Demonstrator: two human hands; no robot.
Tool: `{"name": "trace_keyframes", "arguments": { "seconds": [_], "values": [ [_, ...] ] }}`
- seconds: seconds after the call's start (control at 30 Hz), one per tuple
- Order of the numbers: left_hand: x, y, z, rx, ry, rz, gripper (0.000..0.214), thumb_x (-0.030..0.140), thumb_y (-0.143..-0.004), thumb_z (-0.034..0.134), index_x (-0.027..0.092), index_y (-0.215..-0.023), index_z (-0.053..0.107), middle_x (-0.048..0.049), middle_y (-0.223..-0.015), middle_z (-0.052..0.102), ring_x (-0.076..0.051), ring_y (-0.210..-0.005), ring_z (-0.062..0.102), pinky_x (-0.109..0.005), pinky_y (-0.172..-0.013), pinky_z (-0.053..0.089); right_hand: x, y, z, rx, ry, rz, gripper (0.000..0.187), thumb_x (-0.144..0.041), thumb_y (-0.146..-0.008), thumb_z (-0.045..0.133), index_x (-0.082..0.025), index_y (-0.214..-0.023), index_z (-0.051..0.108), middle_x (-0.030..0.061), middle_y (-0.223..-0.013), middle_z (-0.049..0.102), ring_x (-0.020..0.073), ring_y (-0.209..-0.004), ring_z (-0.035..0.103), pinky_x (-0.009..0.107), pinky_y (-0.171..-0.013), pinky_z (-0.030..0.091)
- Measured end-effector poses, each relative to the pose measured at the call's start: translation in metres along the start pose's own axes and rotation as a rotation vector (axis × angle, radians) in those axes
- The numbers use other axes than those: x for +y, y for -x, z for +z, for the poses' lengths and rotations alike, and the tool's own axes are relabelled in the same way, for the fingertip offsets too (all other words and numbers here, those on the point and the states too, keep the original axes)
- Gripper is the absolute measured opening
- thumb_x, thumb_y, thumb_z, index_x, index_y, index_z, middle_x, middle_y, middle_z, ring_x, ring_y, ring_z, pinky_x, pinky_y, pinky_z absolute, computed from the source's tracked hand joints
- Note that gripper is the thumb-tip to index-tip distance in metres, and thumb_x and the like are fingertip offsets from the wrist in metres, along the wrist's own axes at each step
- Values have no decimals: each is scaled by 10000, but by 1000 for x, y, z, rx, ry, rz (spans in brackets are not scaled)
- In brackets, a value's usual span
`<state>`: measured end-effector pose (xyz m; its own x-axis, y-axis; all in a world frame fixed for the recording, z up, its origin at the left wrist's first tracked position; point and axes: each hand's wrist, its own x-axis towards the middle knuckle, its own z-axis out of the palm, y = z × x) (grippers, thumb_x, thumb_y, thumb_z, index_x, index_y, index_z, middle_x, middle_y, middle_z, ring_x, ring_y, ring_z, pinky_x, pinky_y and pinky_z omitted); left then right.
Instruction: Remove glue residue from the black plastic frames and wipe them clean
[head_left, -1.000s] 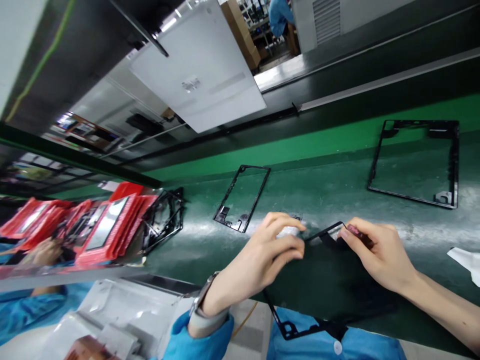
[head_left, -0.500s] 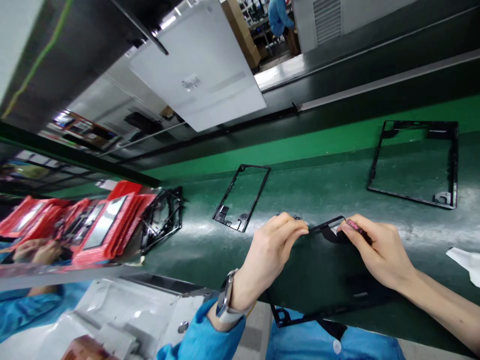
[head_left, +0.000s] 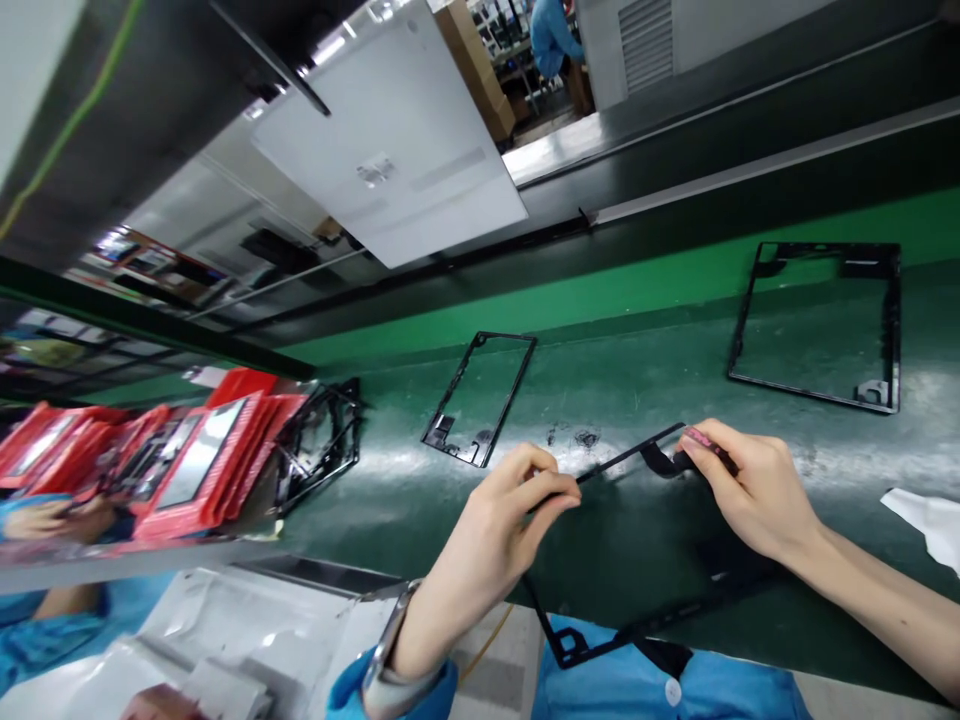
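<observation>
Left edge of belt: a stack of red packets [head_left: 187, 465], with a co-worker's hand [head_left: 45, 520] at its near side. A loose pile of black frames [head_left: 322, 440] sits just beside the packets.

Mid belt [head_left: 675, 300]: a small black frame [head_left: 450, 438] lies flat and untouched, well apart from both hands.

Left hand [head_left: 487, 540]: thumb and forefinger are closed in a tight pinch on the top edge of the held frame [head_left: 622, 459], the other fingers curled under. Since a second ago this pinch has slid left along the edge, away from the right hand. The gap between the hands is wider and the scuff marks on the belt behind now show.

The held frame is at the near edge of the belt, tilted. Its far edge is lifted between the two hands and its near corner hangs over the blue sleeves.

Right hand [head_left: 750, 490]: the fingertips are closed on the frame's far right corner. A small pink-tipped piece [head_left: 701, 438] is pressed there; I cannot tell what it is. This hand has barely shifted.

Judgement: the right hand anchors the corner while the left runs along the edge.

Right end of belt: a large black frame [head_left: 814, 394] lies flat near the far edge, and a white sheet [head_left: 926, 520] lies at the right edge
</observation>
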<state>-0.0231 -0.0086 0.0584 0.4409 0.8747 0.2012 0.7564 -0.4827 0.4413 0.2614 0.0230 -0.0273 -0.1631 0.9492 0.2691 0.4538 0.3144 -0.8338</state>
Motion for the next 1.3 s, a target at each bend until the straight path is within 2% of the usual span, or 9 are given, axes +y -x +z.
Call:
{"name": "trace_keyframes", "arguments": {
  "seconds": [0.1, 0.2, 0.37, 0.5, 0.67, 0.93, 1.07, 1.17, 1.3],
  "values": [
    [4, 0, -5, 126, 35, -26, 145, 170, -1063, 617, 258, -1003, 716, -52, -1162, 618, -194, -1103, 643, -321, -963, 518, 2, -1, 2, 4, 5, 0, 343, -403, -1096, 512, -219, -825, 613, -41, -595, 518, 129, -511, 456, 284, -556, 326],
    [11, -9, 4, 96, 325, -28, 143, 194, -1110, 527, 245, -1044, 643, -78, -1270, 684, -237, -1329, 625, -399, -1115, 508, 4, -1, 4, -1, 16, 2, 365, -422, -1092, 510, -218, -801, 596, -38, -588, 515, 130, -510, 453, 284, -552, 318],
    [12, -28, 29, 32, 702, -125, 184, 334, -1148, 481, 211, -1051, 579, -58, -998, 720, -184, -993, 720, -340, -933, 578, 5, 1, 7, -6, 34, -1, 316, -397, -1088, 522, -213, -866, 653, -33, -608, 556, 131, -508, 460, 285, -552, 323],
    [1, -32, 33, 147, 519, -174, 217, 353, -1125, 534, 195, -990, 596, 5, -823, 605, -113, -708, 580, -238, -675, 484, 3, 2, 9, -12, 31, -18, 309, -376, -1079, 525, -215, -833, 621, -48, -579, 510, 125, -499, 464, 279, -555, 329],
    [-9, -27, 37, 41, 97, -33, 141, 215, -1086, 596, 201, -996, 704, -21, -971, 717, -134, -869, 667, -252, -798, 512, 4, 2, 8, -12, 43, -12, 276, -348, -1073, 532, -216, -849, 624, -53, -588, 524, 122, -501, 470, 278, -558, 325],
    [-34, -1, 20, -44, -81, -64, 125, 185, -1069, 592, 207, -1006, 697, -25, -961, 693, -181, -877, 673, -300, -813, 531, 8, 0, 7, 1, 75, -3, 265, -327, -1068, 533, -214, -848, 629, -57, -579, 515, 120, -494, 447, 279, -545, 312],
    [-29, 2, 3, -32, -38, -84, 118, 180, -1059, 568, 216, -1009, 668, -80, -1206, 669, -240, -1180, 629, -399, -1035, 513, 9, 0, 9, 4, 79, -13, 267, -335, -1059, 538, -216, -836, 626, -56, -586, 529, 118, -494, 456, 273, -545, 324],
    [-17, -9, 8, -77, 196, -33, 100, 184, -1053, 584, 221, -995, 655, -102, -1475, 597, -294, -1482, 472, -487, -1223, 394, 9, 0, 10, 14, 88, -17, 268, -345, -1055, 546, -218, -841, 643, -62, -575, 514, 113, -478, 442, 271, -529, 323],
    [-6, -28, 32, -30, 579, -96, 131, 276, -1123, 493, 207, -1037, 564, -94, -1179, 704, -193, -1092, 708, -350, -993, 545, 8, -1, 8, 21, 101, -22, 288, -365, -1065, 543, -220, -845, 658, -62, -581, 525, 109, -473, 449, 265, -513, 337]
  ]
}}
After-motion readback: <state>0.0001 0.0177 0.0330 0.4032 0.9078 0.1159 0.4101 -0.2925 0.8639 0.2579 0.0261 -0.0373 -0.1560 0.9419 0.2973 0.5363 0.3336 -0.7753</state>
